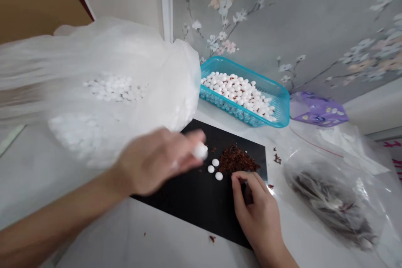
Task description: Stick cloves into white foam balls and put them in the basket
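Smeared by motion, my left hand [160,157] is above the left part of a black mat [201,207]. At its fingertips it holds a small round white ball [200,150]; whether there is more than one I cannot tell. Three white balls [219,176] lie on the mat, between my hands. Beside them is a heap of dark reddish-brown shreds [237,160]. My right hand [257,207] rests at the near edge of that heap, thumb and index finger pinched together. Whatever sits in the pinch is hidden.
A large translucent white bag [125,58] with many white balls stands at left. Behind the mat is a turquoise basket [284,111] of white balls with brown bits. A purple packet [323,109] and a clear bag of dark material [336,205] lie at right.
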`<action>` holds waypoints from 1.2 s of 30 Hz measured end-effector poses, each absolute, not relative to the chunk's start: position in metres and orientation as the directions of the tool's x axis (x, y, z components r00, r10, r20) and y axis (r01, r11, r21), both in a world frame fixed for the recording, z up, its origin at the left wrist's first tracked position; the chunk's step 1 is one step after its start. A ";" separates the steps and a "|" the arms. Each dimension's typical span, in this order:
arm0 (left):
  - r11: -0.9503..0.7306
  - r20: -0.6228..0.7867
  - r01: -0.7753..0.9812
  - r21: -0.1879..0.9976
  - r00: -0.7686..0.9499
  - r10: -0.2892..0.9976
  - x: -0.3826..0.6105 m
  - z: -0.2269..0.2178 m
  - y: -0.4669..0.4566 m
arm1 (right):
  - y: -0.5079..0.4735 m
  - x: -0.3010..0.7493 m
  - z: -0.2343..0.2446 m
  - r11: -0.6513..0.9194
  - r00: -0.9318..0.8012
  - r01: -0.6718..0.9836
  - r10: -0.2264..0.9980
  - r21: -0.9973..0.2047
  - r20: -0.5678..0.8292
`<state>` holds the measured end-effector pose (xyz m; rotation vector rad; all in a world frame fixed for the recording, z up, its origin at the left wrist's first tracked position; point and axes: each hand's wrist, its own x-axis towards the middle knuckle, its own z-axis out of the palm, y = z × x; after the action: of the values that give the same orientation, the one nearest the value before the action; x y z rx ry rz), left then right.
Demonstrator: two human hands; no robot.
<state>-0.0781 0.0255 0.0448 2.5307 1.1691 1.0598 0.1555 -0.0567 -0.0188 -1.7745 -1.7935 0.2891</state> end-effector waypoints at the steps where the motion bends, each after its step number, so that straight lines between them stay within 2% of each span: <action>1: -0.819 0.549 0.516 0.249 0.621 0.559 -0.070 0.037 0.020 | -0.057 0.155 -0.019 0.089 0.064 0.834 0.965 -0.545 0.255; 2: -0.890 0.493 0.441 0.116 0.752 0.437 -0.064 0.029 0.016 | -0.057 0.155 -0.018 0.090 0.065 0.833 0.964 -0.547 0.257; 3: -0.922 0.516 0.386 0.018 0.786 0.339 -0.059 0.021 0.014 | -0.056 0.155 -0.018 0.091 0.065 0.831 0.964 -0.549 0.258; 4: -0.927 0.493 0.373 -0.031 0.813 0.310 -0.055 0.013 0.014 | -0.056 0.154 -0.017 0.089 0.067 0.830 0.964 -0.551 0.257; 6: -0.921 0.450 0.387 -0.046 0.831 0.327 -0.052 0.003 0.016 | -0.056 0.154 -0.016 0.081 0.071 0.833 0.966 -0.548 0.250; 9: -0.913 0.388 0.406 0.047 0.835 0.391 -0.052 -0.005 0.021 | -0.055 0.154 -0.016 0.081 0.064 0.840 0.967 -0.536 0.247; 14: -0.876 0.405 0.440 0.198 0.777 0.482 -0.056 -0.006 0.023 | -0.055 0.153 -0.015 0.095 0.066 0.845 0.958 -0.526 0.279; 17: -0.856 0.354 0.441 0.270 0.781 0.515 -0.057 -0.005 0.025 | -0.055 0.154 -0.016 0.103 0.061 0.839 0.958 -0.535 0.280; 22: -0.811 0.294 0.471 0.348 0.766 0.571 -0.055 -0.001 0.023 | -0.056 0.157 -0.018 0.106 0.087 0.807 0.952 -0.581 0.294; 25: -0.748 0.303 0.467 0.471 0.711 0.635 -0.051 0.001 0.018 | -0.060 0.153 -0.016 0.150 0.108 0.730 0.938 -0.666 0.330; 28: -0.670 0.281 0.429 0.606 0.672 0.685 -0.046 0.003 0.013 | -0.065 0.142 -0.012 0.127 0.121 0.537 0.967 -0.834 0.225; 30: -0.647 0.254 0.408 0.644 0.683 0.684 -0.044 0.003 0.011 | -0.066 0.136 -0.009 0.086 0.094 0.430 0.986 -0.899 0.139; 36: -0.646 0.282 0.385 0.660 0.670 0.687 -0.046 -0.002 0.011 | -0.066 0.133 -0.009 0.044 0.036 0.363 0.998 -0.931 0.061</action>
<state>-0.0456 0.0110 -0.0017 2.3198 0.8250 0.7060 0.1329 -0.0657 -0.0089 -1.4552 -1.4635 0.9363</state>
